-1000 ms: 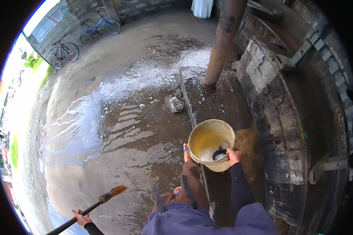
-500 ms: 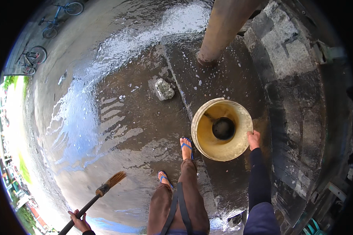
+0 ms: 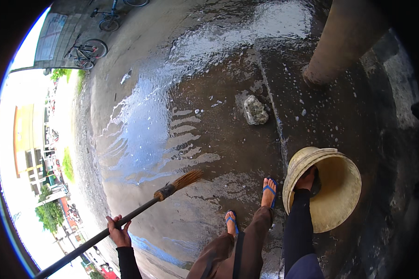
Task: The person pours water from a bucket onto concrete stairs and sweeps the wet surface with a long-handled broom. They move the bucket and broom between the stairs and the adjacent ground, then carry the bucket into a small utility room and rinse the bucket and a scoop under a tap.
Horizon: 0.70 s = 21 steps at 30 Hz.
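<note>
My left hand (image 3: 119, 232) is closed round the long dark handle of a broom (image 3: 130, 216). Its brown bristles (image 3: 189, 178) point up and right, above the wet floor. At my right, my right hand (image 3: 305, 179) reaches over the rim into a pale yellowish bucket (image 3: 342, 193). Inside, a dark round dipper-like vessel (image 3: 316, 182) is right beside that hand. Shadow hides the fingers, so whether they grip it cannot be made out. The bucket's mouth faces up and to the right.
A rough pale stone (image 3: 255, 110) lies on the wet floor (image 3: 209, 139) ahead of my feet in blue flip-flops (image 3: 269, 191). A thick brown post (image 3: 335, 51) rises at the upper right. Bicycles (image 3: 89, 50) are parked at the far left, and soapy water spreads across the middle.
My right hand has left the bucket's rim and gone inside, next to the dark vessel. The broom has moved up and right with my left hand. The whole view has swung left.
</note>
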Available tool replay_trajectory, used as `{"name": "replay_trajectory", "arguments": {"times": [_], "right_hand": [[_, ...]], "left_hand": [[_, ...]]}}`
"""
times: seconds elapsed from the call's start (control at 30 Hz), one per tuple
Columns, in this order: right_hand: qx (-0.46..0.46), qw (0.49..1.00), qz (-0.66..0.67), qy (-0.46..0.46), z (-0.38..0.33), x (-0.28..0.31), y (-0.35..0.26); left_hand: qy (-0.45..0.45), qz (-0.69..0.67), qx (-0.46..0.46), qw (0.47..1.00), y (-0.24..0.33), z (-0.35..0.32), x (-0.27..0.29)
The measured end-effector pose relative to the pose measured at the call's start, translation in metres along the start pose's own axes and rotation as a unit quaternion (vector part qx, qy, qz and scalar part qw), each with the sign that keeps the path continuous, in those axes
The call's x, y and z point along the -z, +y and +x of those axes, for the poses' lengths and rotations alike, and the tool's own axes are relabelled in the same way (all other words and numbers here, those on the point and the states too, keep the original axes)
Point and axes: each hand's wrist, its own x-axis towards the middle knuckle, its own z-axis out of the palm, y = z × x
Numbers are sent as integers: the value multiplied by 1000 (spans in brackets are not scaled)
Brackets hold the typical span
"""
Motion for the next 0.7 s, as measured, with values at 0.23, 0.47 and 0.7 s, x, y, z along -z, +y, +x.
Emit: {"name": "replay_trajectory", "arguments": {"times": [0.23, 0.47, 0.7], "right_hand": [[-369, 459, 807, -51, 33, -22, -29], [-299, 451, 838, -67, 12, -45, -54], [-109, 435, 891, -70, -82, -118, -26]], "left_hand": [[-68, 33, -45, 996, 24, -17, -73], [-102, 59, -55, 991, 42, -21, -102], [-111, 64, -42, 991, 57, -11, -84]]}}
